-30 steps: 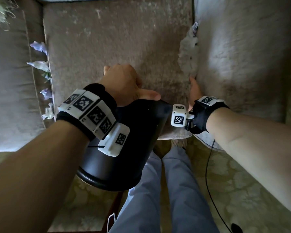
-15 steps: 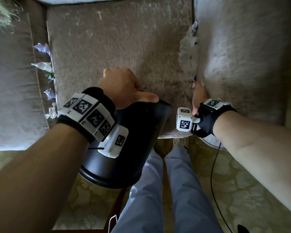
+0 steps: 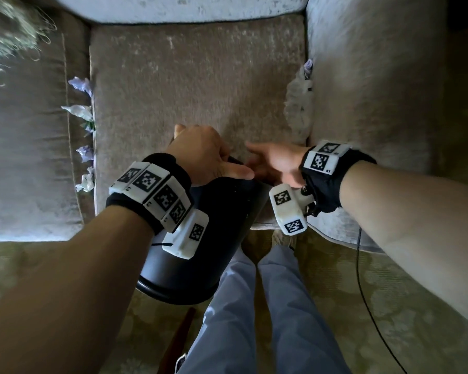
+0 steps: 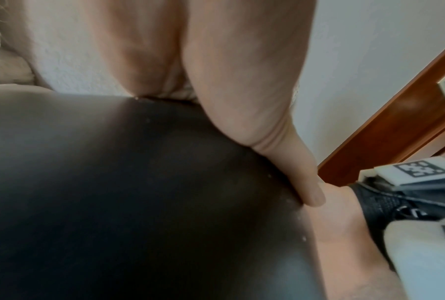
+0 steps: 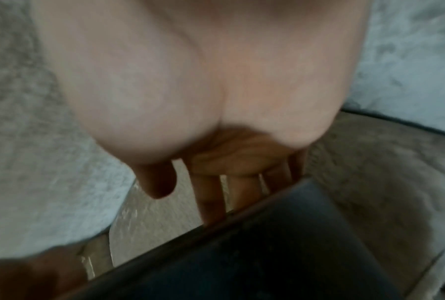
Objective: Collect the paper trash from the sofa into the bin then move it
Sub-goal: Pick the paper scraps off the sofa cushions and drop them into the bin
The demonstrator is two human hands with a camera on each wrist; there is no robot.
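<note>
while the left hand (image 3: 200,155) grips the rim of the bin (image 3: 200,252), thumb laid along the black wall and fingers hooked over the lip, the bin leans tilted against the front edge of the sofa (image 3: 195,85), mouth toward the seat. just beside it the right hand (image 3: 277,163) reaches over the rim with fingers (image 5: 211,194) loose and spread, holding nothing that shows. the paper (image 3: 83,114) still to collect lies farther off, a row of pale crumpled scraps strung along the seam at the seat cushion's left edge, its line running front to back. that row sits to the left of both hands; the left hand is nearer but busy, so the free right hand would likely have to cross over. one more scrap (image 3: 307,66) sits in the right seam, far side of the right hand.
</note>
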